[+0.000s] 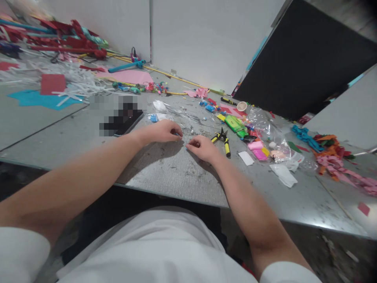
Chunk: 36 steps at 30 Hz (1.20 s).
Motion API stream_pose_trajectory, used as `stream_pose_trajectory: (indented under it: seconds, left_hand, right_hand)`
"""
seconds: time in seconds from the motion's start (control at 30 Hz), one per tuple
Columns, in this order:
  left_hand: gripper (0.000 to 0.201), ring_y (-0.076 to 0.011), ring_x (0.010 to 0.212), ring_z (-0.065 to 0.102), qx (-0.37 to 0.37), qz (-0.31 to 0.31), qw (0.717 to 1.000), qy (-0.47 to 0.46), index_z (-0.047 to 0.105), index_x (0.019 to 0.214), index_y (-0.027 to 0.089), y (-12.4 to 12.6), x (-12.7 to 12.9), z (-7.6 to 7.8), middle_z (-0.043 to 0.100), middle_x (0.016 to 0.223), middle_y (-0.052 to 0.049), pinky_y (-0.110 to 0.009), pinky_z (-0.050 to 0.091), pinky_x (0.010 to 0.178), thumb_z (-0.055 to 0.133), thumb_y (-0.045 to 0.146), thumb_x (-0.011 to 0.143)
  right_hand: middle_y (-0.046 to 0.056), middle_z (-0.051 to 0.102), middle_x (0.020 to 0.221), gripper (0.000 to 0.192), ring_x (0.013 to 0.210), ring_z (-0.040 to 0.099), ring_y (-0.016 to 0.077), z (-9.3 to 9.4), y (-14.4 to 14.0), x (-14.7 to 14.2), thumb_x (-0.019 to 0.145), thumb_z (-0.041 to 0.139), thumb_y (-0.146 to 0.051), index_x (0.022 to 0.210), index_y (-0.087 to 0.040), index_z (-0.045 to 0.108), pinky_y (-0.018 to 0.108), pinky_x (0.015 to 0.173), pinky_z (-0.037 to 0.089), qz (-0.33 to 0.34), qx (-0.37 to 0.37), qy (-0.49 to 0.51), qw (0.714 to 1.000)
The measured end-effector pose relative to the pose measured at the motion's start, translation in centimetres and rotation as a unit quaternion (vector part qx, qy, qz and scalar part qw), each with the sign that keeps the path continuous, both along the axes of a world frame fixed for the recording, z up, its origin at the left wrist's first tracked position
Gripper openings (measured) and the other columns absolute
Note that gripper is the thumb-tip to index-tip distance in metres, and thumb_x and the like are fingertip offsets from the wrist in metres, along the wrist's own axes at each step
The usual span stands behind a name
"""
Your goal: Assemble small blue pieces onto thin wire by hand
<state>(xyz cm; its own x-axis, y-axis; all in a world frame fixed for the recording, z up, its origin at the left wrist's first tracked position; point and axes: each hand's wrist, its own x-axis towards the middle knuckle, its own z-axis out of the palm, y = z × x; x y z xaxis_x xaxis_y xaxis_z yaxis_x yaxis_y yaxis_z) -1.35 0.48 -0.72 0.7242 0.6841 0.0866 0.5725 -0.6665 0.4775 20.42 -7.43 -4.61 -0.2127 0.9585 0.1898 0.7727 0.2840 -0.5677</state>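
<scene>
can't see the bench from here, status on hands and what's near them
Left hand and right hand curled on table, fingertips pinching something tiny. Yellow-handled pliers beside right hand, untouched. Nothing between hands.

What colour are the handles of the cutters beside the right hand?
Yellow and black cutters, clearest in the head view.

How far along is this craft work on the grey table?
Finished: red and teal paper pieces are piled at the far left. In hand: the left hand and right hand each pinch something tiny, the yellow-handled pliers beside them. Left: pink and orange strips lie loose.
</scene>
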Motion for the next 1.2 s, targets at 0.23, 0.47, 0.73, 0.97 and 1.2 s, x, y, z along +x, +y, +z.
stream_pose_trajectory:
  seconds: [0.23, 0.47, 0.73, 0.97, 1.2]
  left_hand:
    - [0.033, -0.0198, 0.082, 0.066, -0.047, -0.041, 0.998, 0.012, 0.080, 0.102, 0.020, -0.6, 0.5, 0.1, 0.076, 0.091, -0.005, -0.028, 0.045, 0.073, 0.063, 0.040, 0.082]
    - [0.029, -0.0188, 0.076, 0.065, -0.212, 0.006, 0.977, -0.033, 0.079, 0.094, 0.019, -1.8, 0.8, 0.9, 0.073, 0.083, -0.005, -0.030, 0.048, 0.072, 0.068, 0.043, 0.083]
    - [0.023, -0.0172, 0.081, 0.066, -0.296, 0.020, 0.942, -0.158, 0.078, 0.089, 0.021, -1.7, 0.7, 0.2, 0.072, 0.089, -0.004, -0.031, 0.052, 0.076, 0.074, 0.042, 0.082]
    - [0.021, -0.0176, 0.079, 0.067, -0.284, 0.017, 0.947, -0.152, 0.079, 0.090, 0.024, -1.7, 0.6, 0.3, 0.073, 0.090, -0.004, -0.033, 0.055, 0.076, 0.072, 0.042, 0.083]
    - [0.019, -0.0166, 0.079, 0.068, -0.296, 0.021, 0.941, -0.164, 0.078, 0.090, 0.021, -1.6, 0.8, 0.1, 0.074, 0.091, -0.006, -0.032, 0.057, 0.076, 0.073, 0.038, 0.083]
  right_hand:
    - [0.002, 0.066, 0.084, 0.006, 0.081, 0.061, 0.0154, 0.0, -0.2, -0.2, 0.086, 0.074, -0.016, 0.081, -0.019, 0.076, 0.030, 0.078, 0.047, 0.059, 0.031, -0.001, 0.998]
    - [0.003, 0.068, 0.087, 0.010, 0.083, 0.059, 0.0171, -0.1, -0.1, 0.0, 0.092, 0.071, -0.026, 0.085, -0.020, 0.074, 0.032, 0.077, 0.047, 0.034, 0.136, 0.065, 0.988]
    - [0.004, 0.070, 0.092, 0.019, 0.085, 0.062, 0.0176, 0.3, -0.7, -0.4, 0.097, 0.066, -0.038, 0.091, -0.022, 0.075, 0.031, 0.076, 0.049, 0.036, 0.171, 0.094, 0.980]
    - [0.005, 0.072, 0.101, 0.013, 0.093, 0.065, 0.0178, 0.8, -1.4, -1.0, 0.096, 0.065, -0.034, 0.098, -0.024, 0.073, 0.030, 0.077, 0.052, 0.009, 0.106, 0.133, 0.985]
    - [0.005, 0.070, 0.097, 0.014, 0.087, 0.064, 0.0182, 0.5, -1.1, -0.9, 0.095, 0.065, -0.034, 0.098, -0.023, 0.073, 0.031, 0.076, 0.051, 0.021, 0.136, 0.128, 0.982]
